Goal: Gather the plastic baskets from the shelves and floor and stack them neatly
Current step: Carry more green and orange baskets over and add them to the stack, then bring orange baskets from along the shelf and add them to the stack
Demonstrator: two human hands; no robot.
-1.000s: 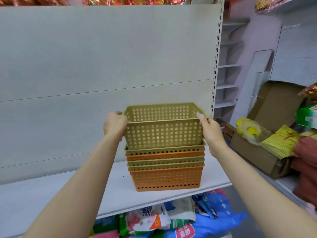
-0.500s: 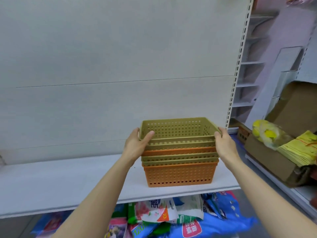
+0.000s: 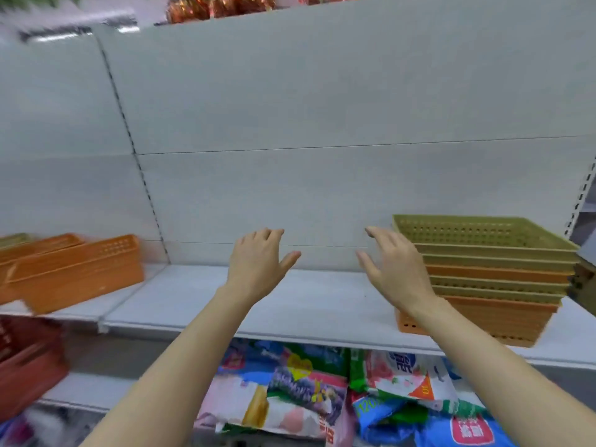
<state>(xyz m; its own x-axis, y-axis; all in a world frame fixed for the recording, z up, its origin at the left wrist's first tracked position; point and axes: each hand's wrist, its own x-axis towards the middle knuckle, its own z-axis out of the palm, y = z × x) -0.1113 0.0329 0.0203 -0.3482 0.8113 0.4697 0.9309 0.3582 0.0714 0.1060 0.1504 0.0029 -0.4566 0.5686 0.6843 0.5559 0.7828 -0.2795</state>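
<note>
A stack of olive and orange perforated baskets (image 3: 496, 279) stands on the white shelf (image 3: 309, 304) at the right. My right hand (image 3: 393, 266) hovers open just left of the stack, not touching it. My left hand (image 3: 258, 262) is open over the bare middle of the shelf. On the neighbouring shelf section at the far left sit orange baskets (image 3: 71, 269), with an olive one (image 3: 13, 240) partly visible behind them. A dark red basket (image 3: 29, 359) shows on the lower level at the left edge.
Colourful packaged goods (image 3: 322, 391) fill the level under the shelf. A slotted upright post (image 3: 138, 169) divides the shelf sections. Shiny packets (image 3: 219, 8) lie on the top shelf. The view is blurred at the left.
Both hands pushed the top olive basket down into the stack, then let go and moved left. The view has swung left, bringing the orange baskets into sight.
</note>
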